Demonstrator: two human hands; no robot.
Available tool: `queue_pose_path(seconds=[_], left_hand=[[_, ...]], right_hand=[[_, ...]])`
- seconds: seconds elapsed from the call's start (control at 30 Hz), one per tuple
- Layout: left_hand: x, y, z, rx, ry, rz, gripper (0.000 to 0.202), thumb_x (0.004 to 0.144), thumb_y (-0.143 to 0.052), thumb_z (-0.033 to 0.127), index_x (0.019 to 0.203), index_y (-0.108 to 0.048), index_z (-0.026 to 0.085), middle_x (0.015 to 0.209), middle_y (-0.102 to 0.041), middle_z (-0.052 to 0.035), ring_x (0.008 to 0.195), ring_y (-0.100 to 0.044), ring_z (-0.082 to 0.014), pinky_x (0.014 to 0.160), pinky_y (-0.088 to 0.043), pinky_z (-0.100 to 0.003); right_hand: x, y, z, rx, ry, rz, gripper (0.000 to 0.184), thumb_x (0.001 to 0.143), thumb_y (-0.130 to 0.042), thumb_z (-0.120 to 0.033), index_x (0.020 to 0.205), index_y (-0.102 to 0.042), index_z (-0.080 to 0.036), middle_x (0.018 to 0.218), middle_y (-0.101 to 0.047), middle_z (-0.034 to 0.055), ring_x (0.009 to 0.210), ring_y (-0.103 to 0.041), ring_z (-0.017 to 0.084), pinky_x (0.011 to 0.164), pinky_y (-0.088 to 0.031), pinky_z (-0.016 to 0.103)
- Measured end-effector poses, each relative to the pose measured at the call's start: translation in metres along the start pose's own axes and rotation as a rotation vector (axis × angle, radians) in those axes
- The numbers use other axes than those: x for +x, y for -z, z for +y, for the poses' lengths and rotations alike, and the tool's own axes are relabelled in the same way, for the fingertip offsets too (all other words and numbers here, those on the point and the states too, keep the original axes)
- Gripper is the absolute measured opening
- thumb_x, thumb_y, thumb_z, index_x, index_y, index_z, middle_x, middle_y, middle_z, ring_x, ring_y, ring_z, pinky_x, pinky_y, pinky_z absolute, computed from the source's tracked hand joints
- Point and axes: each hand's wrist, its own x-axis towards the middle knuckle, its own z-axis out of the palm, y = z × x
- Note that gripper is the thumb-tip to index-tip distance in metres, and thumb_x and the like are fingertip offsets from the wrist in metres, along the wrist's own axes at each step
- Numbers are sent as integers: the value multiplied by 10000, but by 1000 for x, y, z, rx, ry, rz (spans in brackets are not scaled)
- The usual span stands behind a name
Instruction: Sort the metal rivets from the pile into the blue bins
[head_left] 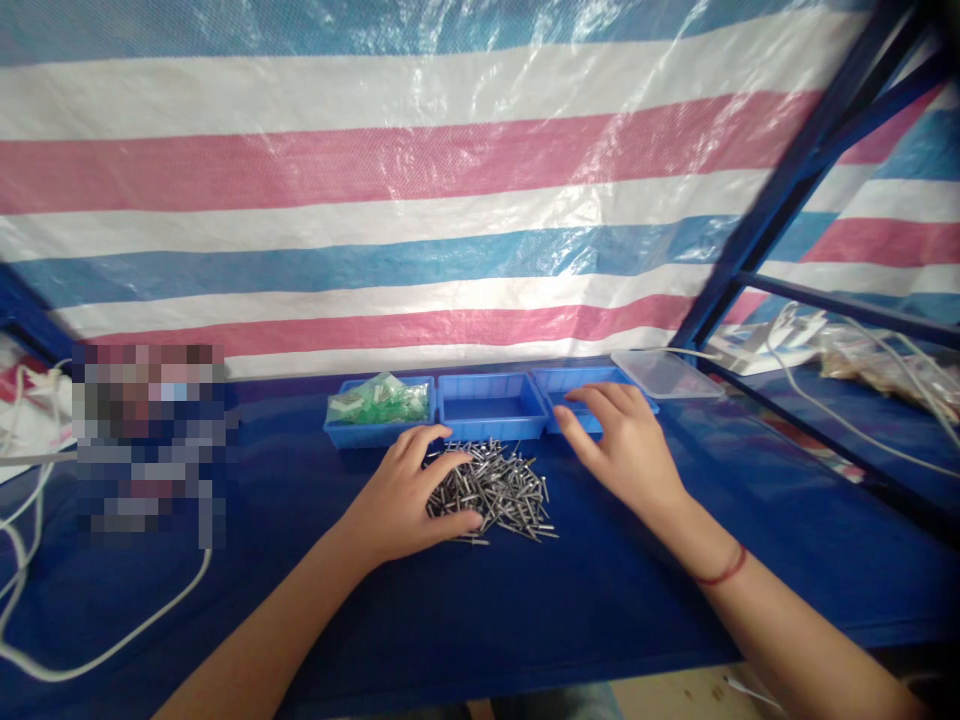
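A loose heap of silvery metal pins, which look like pop rivets, lies on the blue tabletop. My left hand rests at the heap's left side, its fingers spread and curved over the edge of the pile. Over the front of the right blue bin hovers my right hand, fingers apart with nothing seen in them. The middle blue bin stands just behind the heap. In the left blue bin lie clear plastic packets with green pieces.
A clear plastic lid lies behind the right bin. White cables loop over the table's left side, near a pixelated patch. Blue metal frame posts rise at the right, with a striped tarp behind. A power strip lies beyond.
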Motion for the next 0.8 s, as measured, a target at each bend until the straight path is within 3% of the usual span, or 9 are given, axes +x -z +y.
queue_pose_path(seconds=[0.17, 0.27, 0.5, 0.8], left_hand=[[-4, -13, 0, -80, 49, -141, 928, 670, -564, 765, 1403, -391, 223, 1482, -268, -157, 1339, -288, -387, 1078, -303, -558], [-2, -23, 1, -71, 57, -154, 932, 708, -544, 746, 1436, -338, 201, 1481, -289, -168, 1348, -281, -396, 1096, -258, -577], [-2, -34, 16, -76, 79, -61, 643, 882, -492, 508, 1401, -370, 146, 1444, -355, -178, 1346, -327, -325, 1099, -319, -491], [-2, -41, 26, -110, 109, 12, 684, 839, -566, 486, 1394, -352, 148, 1420, -391, -172, 1328, -363, -313, 1084, -345, -484]], right_hand=[[-42, 3, -33, 241, 212, -321, 652, 814, -590, -477, 1347, -406, -149, 1324, -487, 159, 1235, -438, 297, 1009, -415, 459], [-46, -2, -41, 238, 237, -415, 588, 862, -545, -422, 1366, -398, -157, 1344, -471, 155, 1260, -415, 292, 1042, -388, 475], [-38, -8, -48, 189, 269, -396, 368, 927, -465, -312, 1257, -509, -155, 1209, -548, 150, 1071, -534, 267, 936, -480, 461], [-28, -12, -38, 221, 406, -376, 292, 938, -443, -253, 1213, -524, -199, 1094, -631, 110, 990, -628, 237, 817, -563, 401]])
